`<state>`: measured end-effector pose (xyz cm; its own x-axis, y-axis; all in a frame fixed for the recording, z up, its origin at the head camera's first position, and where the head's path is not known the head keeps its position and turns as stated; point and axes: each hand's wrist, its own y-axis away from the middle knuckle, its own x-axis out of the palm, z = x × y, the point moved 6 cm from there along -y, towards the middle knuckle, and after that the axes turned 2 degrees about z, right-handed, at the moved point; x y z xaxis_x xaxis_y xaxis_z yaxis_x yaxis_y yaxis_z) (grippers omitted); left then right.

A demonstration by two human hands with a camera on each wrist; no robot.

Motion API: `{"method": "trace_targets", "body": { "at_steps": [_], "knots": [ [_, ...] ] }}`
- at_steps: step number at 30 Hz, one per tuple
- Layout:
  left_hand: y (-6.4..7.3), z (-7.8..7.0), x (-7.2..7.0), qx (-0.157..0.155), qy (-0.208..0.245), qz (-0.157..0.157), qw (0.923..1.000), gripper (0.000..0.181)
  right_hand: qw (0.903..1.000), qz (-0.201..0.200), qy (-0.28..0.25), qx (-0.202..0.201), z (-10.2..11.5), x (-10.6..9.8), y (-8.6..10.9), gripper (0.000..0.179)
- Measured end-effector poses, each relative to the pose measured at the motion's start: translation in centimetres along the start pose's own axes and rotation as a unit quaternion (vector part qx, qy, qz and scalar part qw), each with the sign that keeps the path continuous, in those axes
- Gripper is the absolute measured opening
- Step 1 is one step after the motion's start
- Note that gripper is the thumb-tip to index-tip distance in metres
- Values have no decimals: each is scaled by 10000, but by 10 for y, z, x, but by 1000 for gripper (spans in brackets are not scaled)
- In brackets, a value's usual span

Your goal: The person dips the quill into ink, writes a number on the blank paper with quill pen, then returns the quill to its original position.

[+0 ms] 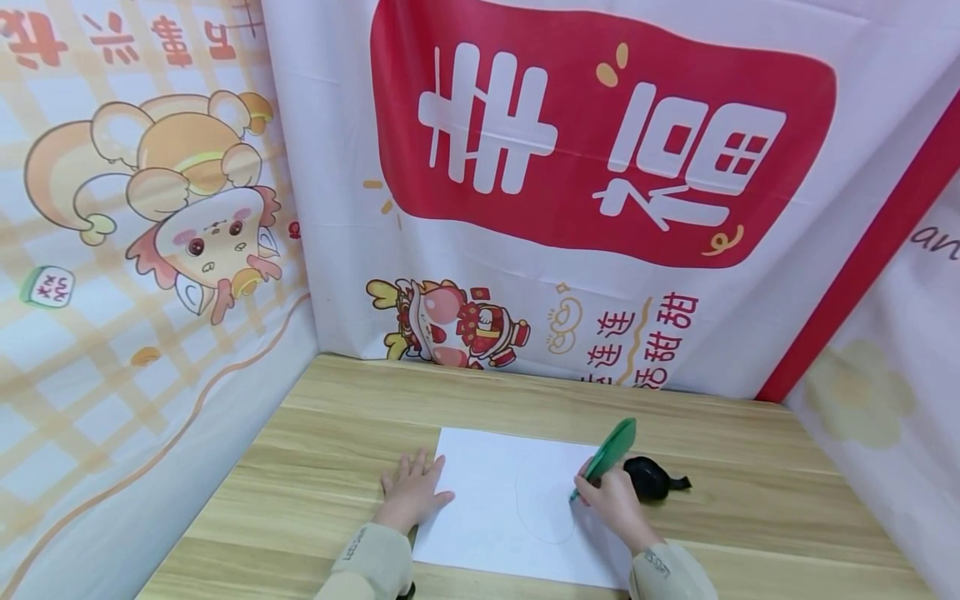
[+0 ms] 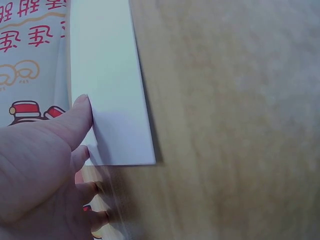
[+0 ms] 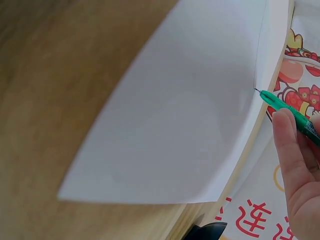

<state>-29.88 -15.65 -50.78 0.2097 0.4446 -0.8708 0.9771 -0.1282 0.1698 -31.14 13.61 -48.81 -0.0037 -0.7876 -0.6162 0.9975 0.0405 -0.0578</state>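
Observation:
A white sheet of paper [image 1: 476,508] lies on the wooden table, with a thin, rounded curve drawn on it. My right hand [image 1: 617,502] pinches a slim green pen [image 1: 613,447] with a broad leaf-shaped top. In the right wrist view the tip of the pen [image 3: 287,107] meets the drawn line on the paper [image 3: 170,135]. At the sheet's left edge my left hand [image 1: 414,493] rests with fingers spread. The left wrist view shows its thumb [image 2: 77,117] on the paper, while the other fingers reach past the edge.
A glossy black rounded object with a short stem [image 1: 648,479] lies on the table [image 1: 330,467] just right of my right hand. Printed cloth [image 1: 345,250] hangs behind the table, and patterned sheets stand along the left and right sides.

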Motion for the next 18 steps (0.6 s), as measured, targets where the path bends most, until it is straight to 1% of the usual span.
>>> {"method": "trace_targets", "body": {
  "at_steps": [4,12,18],
  "knots": [
    [0,0,0,4,25,4,10000,62,10000,-28,40,-5,1,0,-1,4],
    [0,-1,-1,-11,37,-4,10000,61,9997,-103,25,-217,4,1,0,6],
    [1,-2,-2,-45,94,-3,9999,60,9996,-119,12,-252,4,2,-2,8]
  ]
}}
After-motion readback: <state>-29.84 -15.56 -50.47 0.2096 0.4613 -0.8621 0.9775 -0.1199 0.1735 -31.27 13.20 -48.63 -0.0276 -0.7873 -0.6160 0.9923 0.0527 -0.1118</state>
